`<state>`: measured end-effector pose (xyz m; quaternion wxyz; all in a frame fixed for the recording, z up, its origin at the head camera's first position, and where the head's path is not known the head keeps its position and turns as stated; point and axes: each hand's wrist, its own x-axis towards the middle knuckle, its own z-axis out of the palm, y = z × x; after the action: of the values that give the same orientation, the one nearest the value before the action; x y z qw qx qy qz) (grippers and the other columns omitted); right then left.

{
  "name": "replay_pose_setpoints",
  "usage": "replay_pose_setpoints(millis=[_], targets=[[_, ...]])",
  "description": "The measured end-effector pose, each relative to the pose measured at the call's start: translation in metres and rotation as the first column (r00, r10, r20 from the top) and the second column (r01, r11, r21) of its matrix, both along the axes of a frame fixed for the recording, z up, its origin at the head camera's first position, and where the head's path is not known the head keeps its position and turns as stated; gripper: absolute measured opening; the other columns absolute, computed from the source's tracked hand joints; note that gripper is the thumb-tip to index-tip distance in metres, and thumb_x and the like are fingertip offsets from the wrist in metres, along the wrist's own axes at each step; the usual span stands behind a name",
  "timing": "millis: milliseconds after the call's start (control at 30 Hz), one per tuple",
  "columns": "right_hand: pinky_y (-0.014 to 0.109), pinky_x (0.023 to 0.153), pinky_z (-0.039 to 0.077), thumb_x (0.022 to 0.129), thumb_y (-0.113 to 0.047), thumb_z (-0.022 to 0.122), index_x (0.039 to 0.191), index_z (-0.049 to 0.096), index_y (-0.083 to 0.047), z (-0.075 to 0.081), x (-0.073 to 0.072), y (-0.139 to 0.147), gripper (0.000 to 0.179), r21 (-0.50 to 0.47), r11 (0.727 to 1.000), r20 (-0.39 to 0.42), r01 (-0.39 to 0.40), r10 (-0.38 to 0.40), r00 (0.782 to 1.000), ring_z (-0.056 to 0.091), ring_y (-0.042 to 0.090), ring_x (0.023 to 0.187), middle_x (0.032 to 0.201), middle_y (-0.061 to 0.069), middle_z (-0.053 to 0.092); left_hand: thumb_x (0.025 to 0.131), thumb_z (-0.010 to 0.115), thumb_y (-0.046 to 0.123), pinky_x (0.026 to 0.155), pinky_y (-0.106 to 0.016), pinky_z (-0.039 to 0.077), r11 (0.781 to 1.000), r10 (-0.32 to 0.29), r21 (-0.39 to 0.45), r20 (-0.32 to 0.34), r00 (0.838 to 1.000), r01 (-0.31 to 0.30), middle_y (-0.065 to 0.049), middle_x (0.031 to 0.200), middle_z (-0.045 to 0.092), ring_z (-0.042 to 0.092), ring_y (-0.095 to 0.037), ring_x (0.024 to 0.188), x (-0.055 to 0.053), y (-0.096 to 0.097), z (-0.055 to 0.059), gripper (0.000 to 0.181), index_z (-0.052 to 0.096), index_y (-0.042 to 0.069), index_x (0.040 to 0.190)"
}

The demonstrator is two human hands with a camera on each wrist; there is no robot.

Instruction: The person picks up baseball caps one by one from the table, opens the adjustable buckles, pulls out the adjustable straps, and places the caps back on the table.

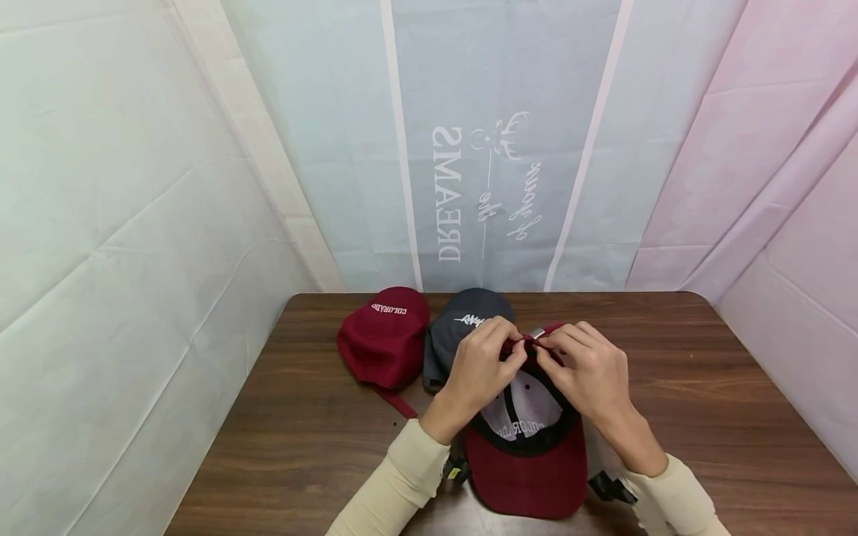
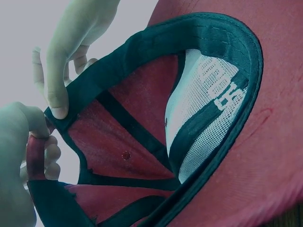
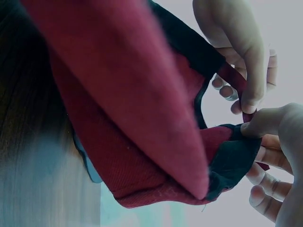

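Note:
A dark red baseball cap (image 1: 529, 480) is held with its inside facing me and its brim toward the table's near side. White mesh lettering (image 2: 220, 90) and black sweatband tape line the inside. My left hand (image 1: 484, 363) pinches the narrow red back strap (image 2: 36, 158) between thumb and fingers. Close beside it, my right hand (image 1: 593, 366) pinches the cap's back edge at the other end of the opening, thumb on the black band (image 3: 236, 153). The fingertips of both hands nearly meet there. A small silver buckle (image 1: 538, 333) shows just above them.
Left of the hands, another dark red cap (image 1: 385, 342) lies on the wooden table (image 1: 302, 447), its strap trailing toward me. A dark grey cap (image 1: 469, 309) sits beside it, partly behind my left hand. Fabric curtains (image 1: 348, 149) rise behind and at both sides.

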<state>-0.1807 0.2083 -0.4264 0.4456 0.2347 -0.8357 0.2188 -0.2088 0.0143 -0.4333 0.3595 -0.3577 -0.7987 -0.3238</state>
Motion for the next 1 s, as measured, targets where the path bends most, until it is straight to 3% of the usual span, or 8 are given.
replay_pose_setpoints(millis=[667, 1000], targets=[[0.029, 0.053, 0.044, 0.082, -0.015, 0.074, 0.082, 0.080, -0.016, -0.001, -0.001, 0.002, 0.006, -0.027, 1.000, -0.022, 0.001, -0.002, 1.000, 0.058, 0.013, 0.067, 0.079, -0.002, 0.075, 0.093, 0.068, 0.004, 0.076, -0.017, 0.055, 0.999, -0.012, 0.046, 0.007, 1.000, 0.012, -0.001, 0.092, 0.072, 0.066, -0.010, 0.083, -0.002, -0.008, -0.002, 0.008, 0.068, 0.011, 0.092], [0.030, 0.053, 0.045, 0.082, -0.014, 0.075, 0.083, 0.080, -0.018, -0.002, 0.000, 0.004, 0.007, 0.001, 1.000, 0.018, 0.013, -0.013, 1.000, 0.059, 0.013, 0.068, 0.080, -0.001, 0.075, 0.092, 0.071, 0.003, 0.078, -0.017, 0.056, 0.998, -0.006, 0.058, 0.007, 1.000, 0.005, -0.001, 0.092, 0.071, 0.066, -0.010, 0.084, -0.004, -0.011, -0.002, 0.008, 0.068, 0.011, 0.092]])
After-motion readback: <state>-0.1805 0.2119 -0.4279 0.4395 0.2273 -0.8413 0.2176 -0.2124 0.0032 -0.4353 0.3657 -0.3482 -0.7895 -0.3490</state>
